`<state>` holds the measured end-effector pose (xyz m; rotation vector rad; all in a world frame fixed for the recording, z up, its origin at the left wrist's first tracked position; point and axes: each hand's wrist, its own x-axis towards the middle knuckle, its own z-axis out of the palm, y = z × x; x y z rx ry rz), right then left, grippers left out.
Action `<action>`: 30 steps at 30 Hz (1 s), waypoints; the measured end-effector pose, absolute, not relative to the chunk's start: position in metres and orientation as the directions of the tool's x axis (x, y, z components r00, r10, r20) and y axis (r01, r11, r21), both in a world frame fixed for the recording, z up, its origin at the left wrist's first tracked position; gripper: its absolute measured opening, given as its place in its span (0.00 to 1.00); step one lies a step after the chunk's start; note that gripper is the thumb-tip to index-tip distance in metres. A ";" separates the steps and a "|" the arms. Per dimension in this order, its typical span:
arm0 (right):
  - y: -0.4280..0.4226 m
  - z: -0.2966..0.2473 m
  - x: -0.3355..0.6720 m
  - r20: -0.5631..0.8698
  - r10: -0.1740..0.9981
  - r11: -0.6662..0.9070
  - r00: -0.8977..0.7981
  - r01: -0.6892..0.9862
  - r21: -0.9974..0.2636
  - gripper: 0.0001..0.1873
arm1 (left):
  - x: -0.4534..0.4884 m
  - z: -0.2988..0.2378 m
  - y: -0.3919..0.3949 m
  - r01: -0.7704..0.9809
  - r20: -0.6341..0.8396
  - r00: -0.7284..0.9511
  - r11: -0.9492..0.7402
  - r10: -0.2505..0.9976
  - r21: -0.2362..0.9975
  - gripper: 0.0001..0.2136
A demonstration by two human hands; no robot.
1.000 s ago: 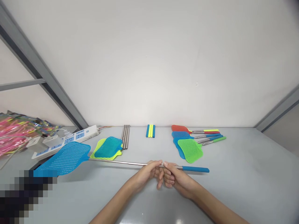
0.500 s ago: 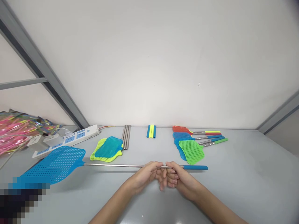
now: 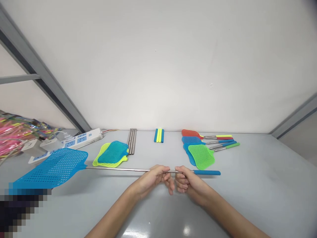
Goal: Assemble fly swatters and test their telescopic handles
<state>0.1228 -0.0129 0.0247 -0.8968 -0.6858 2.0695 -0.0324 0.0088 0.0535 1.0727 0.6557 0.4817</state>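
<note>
Both my hands pinch the metal rod of a blue fly swatter (image 3: 53, 168) held level above the grey table (image 3: 260, 178). My left hand (image 3: 154, 178) grips the rod just left of centre, fingers closed. My right hand (image 3: 188, 182) grips it right beside the left, close to the blue handle grip (image 3: 206, 172). The swatter's mesh head reaches far to the left.
Loose yellow and teal swatter heads (image 3: 111, 154) lie behind the rod, with bare metal rods (image 3: 132, 142) and coloured grips (image 3: 158, 135) by the wall. Several finished swatters (image 3: 203, 148) lie at back right. A power strip (image 3: 71, 142) and pink packaged goods (image 3: 12, 138) sit at left.
The swatter's head has dropped and swung further left, and the rod now lies more level. Both hands keep their grip side by side on the rod.
</note>
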 end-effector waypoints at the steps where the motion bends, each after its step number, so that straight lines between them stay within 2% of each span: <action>1: -0.013 0.026 0.123 -0.365 0.811 -0.560 -0.457 -0.428 -0.709 0.19 | -0.033 0.054 0.009 -0.041 -0.258 0.716 0.409 0.649 0.912 0.14; 10: -0.013 0.029 0.123 -0.343 0.819 -0.547 -0.461 -0.441 -0.712 0.19 | -0.037 0.058 0.012 0.051 -0.298 0.704 0.372 0.645 0.927 0.15; 23: -0.009 0.023 0.124 -0.290 0.855 -0.487 -0.430 -0.474 -0.733 0.20 | -0.039 0.057 0.013 0.065 -0.307 0.683 0.363 0.663 0.929 0.15; 30: -0.011 0.020 0.127 -0.301 0.784 -0.566 -0.542 -0.427 -0.705 0.20 | -0.037 0.049 0.013 -0.008 -0.250 0.716 0.366 0.652 0.931 0.16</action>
